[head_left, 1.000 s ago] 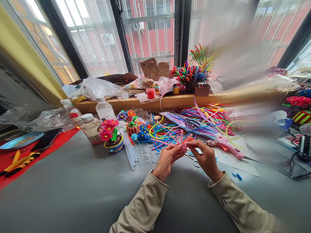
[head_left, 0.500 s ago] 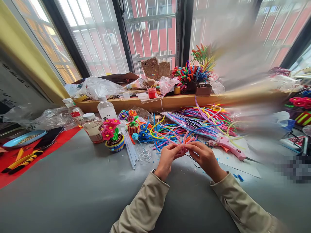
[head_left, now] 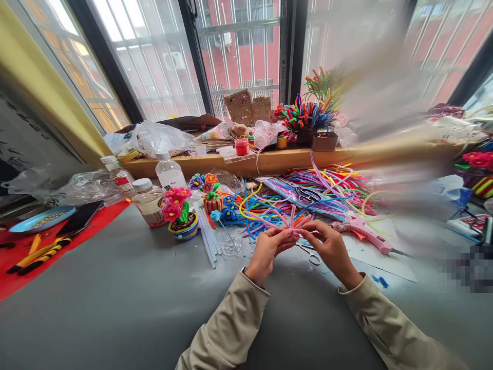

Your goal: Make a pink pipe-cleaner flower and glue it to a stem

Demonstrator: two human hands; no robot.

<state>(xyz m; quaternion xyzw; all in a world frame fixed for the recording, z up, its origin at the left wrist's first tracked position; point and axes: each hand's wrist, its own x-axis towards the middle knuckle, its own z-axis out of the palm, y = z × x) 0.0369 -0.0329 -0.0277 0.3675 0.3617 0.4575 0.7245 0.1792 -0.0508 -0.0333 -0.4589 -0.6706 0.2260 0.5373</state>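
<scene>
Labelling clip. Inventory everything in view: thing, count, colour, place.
Stem bundle: one, pink, centre
Loose stems: many, mixed, centre
Scissors: two, dark and pale, centre
Glue gun: one, pink, right
Sticks: several, whitish, left
Potted flowers: several, multicoloured, left, right
Dish: one, clear, left
Bottles: three, clear, left
Plate: one, blue, left
Phone: one, dark, left
Jar: one, red, back
Sill clutter: uncounted, mixed, back
Table: one, grey, foreground
Left hand: one, bare, on bundle
Right hand: one, bare, on bundle

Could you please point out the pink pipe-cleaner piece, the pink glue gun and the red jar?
Pink pipe-cleaner piece (head_left: 295, 234), head view: its bunched base.
Pink glue gun (head_left: 364, 230), head view: its body.
Red jar (head_left: 242, 148), head view: its front.
</scene>
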